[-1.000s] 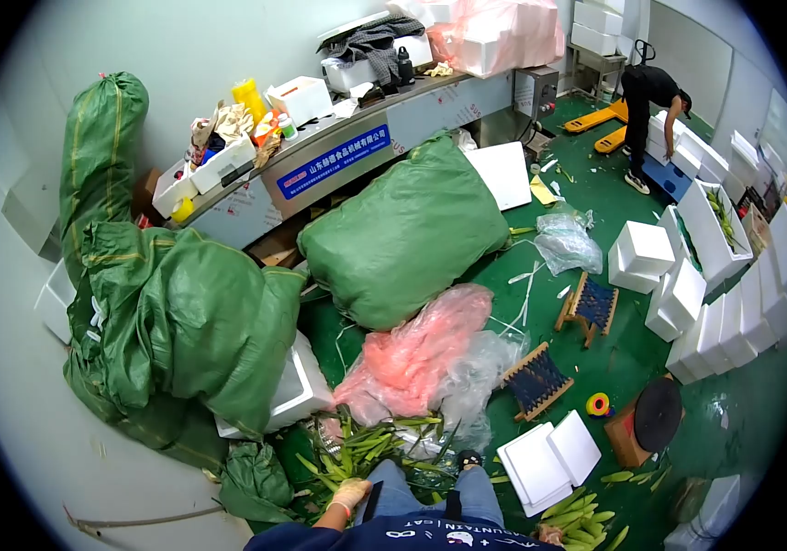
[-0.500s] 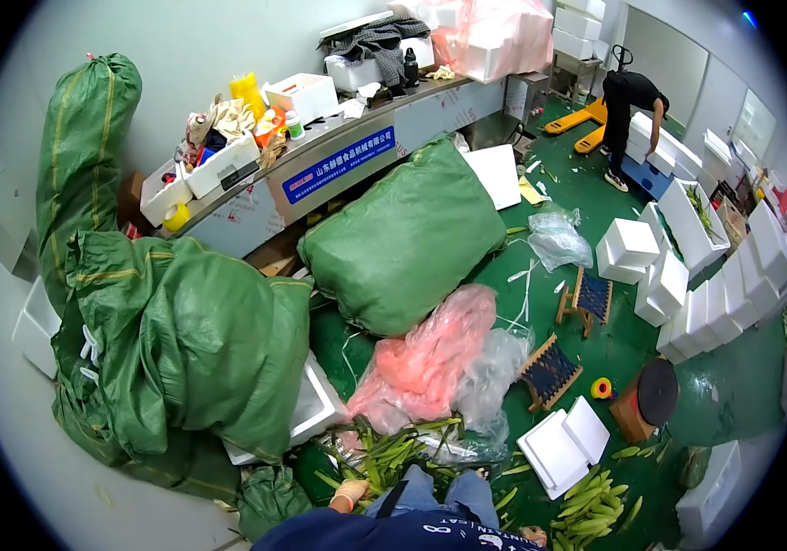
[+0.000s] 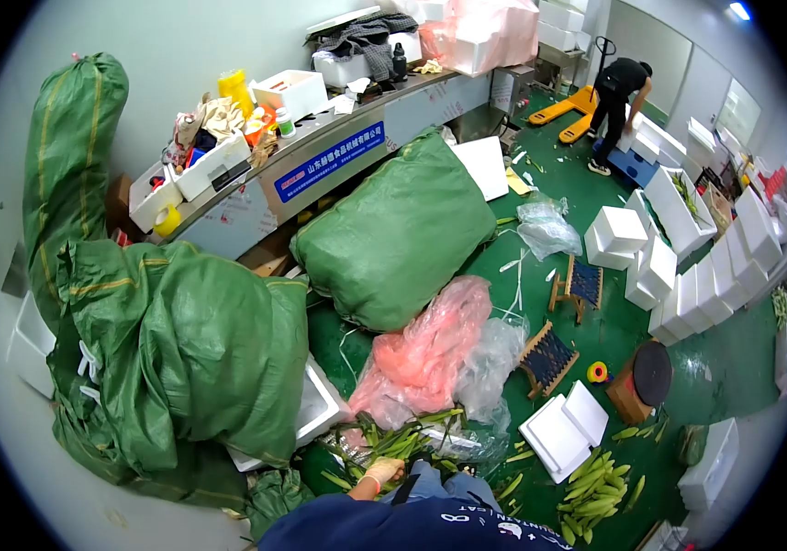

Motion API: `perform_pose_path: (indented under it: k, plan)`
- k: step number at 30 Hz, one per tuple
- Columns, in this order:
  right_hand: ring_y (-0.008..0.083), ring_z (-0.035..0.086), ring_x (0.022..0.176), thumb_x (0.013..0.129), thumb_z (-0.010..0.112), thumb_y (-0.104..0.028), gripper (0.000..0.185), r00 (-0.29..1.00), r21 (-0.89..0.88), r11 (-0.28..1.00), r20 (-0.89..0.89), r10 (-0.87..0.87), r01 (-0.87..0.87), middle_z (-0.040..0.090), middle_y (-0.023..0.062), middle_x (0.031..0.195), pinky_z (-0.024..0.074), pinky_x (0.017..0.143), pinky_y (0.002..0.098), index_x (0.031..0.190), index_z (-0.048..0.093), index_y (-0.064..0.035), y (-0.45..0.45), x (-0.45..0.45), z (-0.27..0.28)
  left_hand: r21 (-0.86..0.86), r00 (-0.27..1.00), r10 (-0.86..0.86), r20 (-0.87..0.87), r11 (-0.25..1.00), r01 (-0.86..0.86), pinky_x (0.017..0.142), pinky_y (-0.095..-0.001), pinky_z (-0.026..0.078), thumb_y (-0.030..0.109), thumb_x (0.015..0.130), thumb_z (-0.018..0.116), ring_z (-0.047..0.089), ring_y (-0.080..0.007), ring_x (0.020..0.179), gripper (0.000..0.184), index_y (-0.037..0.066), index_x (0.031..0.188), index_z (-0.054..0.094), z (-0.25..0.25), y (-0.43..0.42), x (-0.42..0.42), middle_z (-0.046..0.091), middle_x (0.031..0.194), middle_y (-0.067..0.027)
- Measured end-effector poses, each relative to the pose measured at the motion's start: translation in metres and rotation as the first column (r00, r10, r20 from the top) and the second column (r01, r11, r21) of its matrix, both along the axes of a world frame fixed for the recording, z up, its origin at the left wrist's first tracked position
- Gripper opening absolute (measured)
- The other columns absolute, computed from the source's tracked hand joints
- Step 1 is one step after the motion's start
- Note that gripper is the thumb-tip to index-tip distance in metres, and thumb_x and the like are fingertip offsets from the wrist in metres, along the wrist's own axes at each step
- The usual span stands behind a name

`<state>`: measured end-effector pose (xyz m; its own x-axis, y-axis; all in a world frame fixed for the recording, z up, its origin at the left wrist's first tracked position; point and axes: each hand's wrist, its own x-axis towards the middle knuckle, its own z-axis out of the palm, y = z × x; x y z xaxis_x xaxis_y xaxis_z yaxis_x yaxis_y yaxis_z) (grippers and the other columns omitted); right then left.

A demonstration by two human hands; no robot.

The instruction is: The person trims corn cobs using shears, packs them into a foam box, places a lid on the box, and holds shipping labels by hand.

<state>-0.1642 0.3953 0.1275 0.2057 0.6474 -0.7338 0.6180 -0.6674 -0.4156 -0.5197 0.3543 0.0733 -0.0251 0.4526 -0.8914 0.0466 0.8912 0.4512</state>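
My left hand [image 3: 384, 472], in a pale glove, is beside my left knee with its fingers curled. It is at the near edge of a heap of long green leaves [image 3: 396, 444]; whatever it holds is too small to make out. My right hand is out of view, hidden beyond my dark blue shirt. To my right lies a pile of slim, pale green ears [image 3: 595, 494], like young corn in husks. White foam pieces [image 3: 554, 439] rest just beyond that pile.
Crumpled pink plastic [image 3: 435, 335] lies ahead, beneath a big green sack [image 3: 393, 234]. More green sacks [image 3: 200, 349] bulge at left beside a white foam box [image 3: 322, 401]. Two folding stools [image 3: 549, 360] stand right of centre. A co-worker [image 3: 618, 106] bends over foam boxes by a yellow pallet truck [image 3: 563, 115].
My left hand has moved right and up a little, closer to my knee. My right hand has gone out of view. The view has shifted slightly. The co-worker still bends over the boxes.
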Motion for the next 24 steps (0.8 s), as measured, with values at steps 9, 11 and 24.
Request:
perform_pose_path:
  k: [9,11,24]
  plan:
    - [0.0306,0.061,0.076,0.086,0.049,-0.026,0.025,0.997,-0.023,0.997,0.002,-0.079,0.079,0.063,0.0158,0.084,0.0509,0.067,0.0395,0.098,0.060,-0.0060,-0.024,0.005,0.003,-0.083,0.998,-0.008,-0.069,0.997,0.002,0.048,-0.0286,0.035,0.030,0.082,0.051,0.049,-0.0130,0.051,0.025,0.011,0.064,0.052,-0.027,-0.024,-0.032,0.055,0.061,-0.0012]
    - [0.0306,0.061,0.076,0.086,0.049,-0.027,0.026,0.997,-0.027,0.996,0.006,-0.080,0.080,0.063,0.0157,0.084,0.0507,0.067,0.0394,0.097,0.060,-0.0063,-0.024,0.006,0.002,-0.078,0.997,0.033,-0.066,0.996,-0.038,0.048,-0.0286,0.035,0.030,0.081,0.051,0.048,-0.0131,0.051,0.025,0.011,0.064,0.052,-0.021,-0.024,-0.029,0.054,0.060,-0.0011]
    - [0.0305,0.060,0.078,0.087,0.047,-0.030,0.028,0.995,-0.026,0.995,0.026,-0.099,0.100,0.063,0.0154,0.084,0.0493,0.067,0.0390,0.097,0.061,-0.0084,-0.021,0.014,0.007,-0.023,1.000,0.028,-0.002,0.999,-0.028,0.048,-0.0295,0.038,0.029,0.078,0.057,0.050,-0.0142,0.051,0.022,0.009,0.069,0.058,0.014,0.015,-0.005,0.057,0.063,-0.0023]
